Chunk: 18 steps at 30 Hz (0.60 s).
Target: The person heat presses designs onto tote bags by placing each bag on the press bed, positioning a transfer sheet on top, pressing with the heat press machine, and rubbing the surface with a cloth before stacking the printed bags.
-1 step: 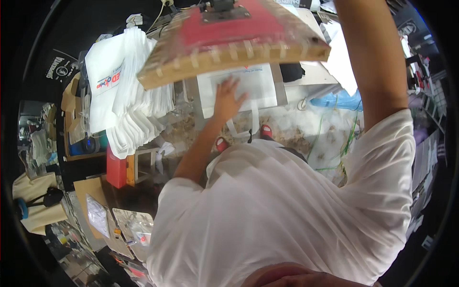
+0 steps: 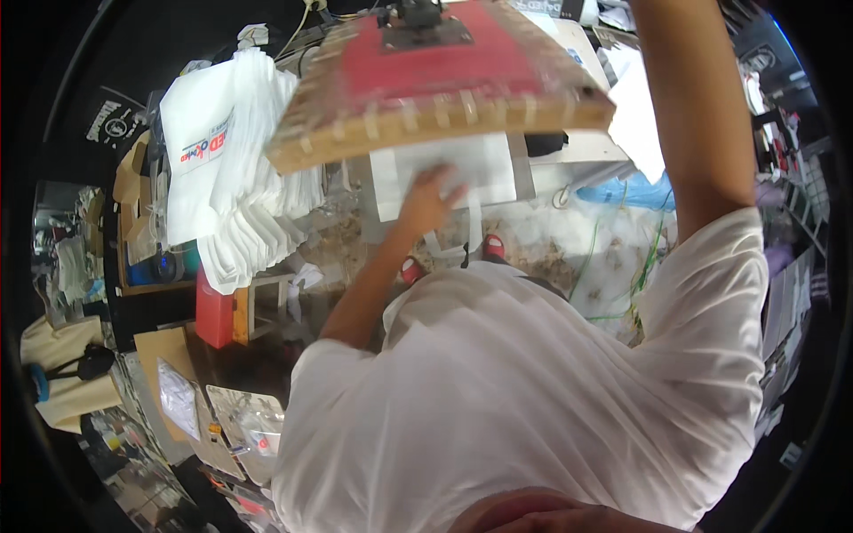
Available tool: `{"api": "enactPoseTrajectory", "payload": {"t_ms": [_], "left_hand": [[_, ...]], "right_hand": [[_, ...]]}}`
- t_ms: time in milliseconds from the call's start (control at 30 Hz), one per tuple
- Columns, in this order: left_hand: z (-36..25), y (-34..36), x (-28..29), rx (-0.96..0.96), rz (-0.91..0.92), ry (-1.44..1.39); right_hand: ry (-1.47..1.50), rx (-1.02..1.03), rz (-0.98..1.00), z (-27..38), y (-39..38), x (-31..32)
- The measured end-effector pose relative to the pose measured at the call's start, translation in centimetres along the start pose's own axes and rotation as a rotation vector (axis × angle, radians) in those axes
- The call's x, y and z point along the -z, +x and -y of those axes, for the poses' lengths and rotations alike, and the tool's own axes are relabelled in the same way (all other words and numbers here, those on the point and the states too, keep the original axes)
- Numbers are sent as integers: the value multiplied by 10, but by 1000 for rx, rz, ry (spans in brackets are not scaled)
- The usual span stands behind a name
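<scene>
A white bag point(image 2: 491, 175) with a strap loop hanging toward me lies on a grey board point(image 2: 522, 164) in front of me. Over the bag is my left hand point(image 2: 430, 201), its fingers loosely bent and the thumb apart. The fingers are a little blurred, and I see nothing held in them. Above the bag, tilted up, is a wooden printing screen frame point(image 2: 444, 111) with a red panel and a dark metal clamp on top. It hides the far part of the bag. My right arm reaches up past the frame's right side, and its hand is beyond the upper edge.
At the left stands a thick stack of printed white bags point(image 2: 253, 169), with a red box point(image 2: 213, 311) below it. A blue plastic bag point(image 2: 626, 191) lies at the right of the floor, near green cords. White sheets point(image 2: 635, 111) hang off the table at the right.
The screen frame is slightly lower and farther right. My left hand has moved a little to the right over the bag, and its spread fingers have drawn in.
</scene>
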<state>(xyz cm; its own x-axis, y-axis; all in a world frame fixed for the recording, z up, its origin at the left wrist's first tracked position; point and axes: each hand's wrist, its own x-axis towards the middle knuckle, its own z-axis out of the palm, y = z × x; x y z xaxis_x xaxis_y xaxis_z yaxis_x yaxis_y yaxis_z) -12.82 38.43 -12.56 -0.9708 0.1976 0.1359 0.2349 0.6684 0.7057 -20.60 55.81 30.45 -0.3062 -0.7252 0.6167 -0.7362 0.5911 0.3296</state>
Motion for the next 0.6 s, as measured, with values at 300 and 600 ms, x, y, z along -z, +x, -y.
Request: {"api": "enactPoseTrajectory", "payload": {"t_ms": [300,600], "left_hand": [[-159,-68,186,-461,364,-1052],[-61,24,52,-375,-476,28]], "right_hand": [[1093,-406,236,83,-118,-106],[829,-315,441,104,-229,-274]]}}
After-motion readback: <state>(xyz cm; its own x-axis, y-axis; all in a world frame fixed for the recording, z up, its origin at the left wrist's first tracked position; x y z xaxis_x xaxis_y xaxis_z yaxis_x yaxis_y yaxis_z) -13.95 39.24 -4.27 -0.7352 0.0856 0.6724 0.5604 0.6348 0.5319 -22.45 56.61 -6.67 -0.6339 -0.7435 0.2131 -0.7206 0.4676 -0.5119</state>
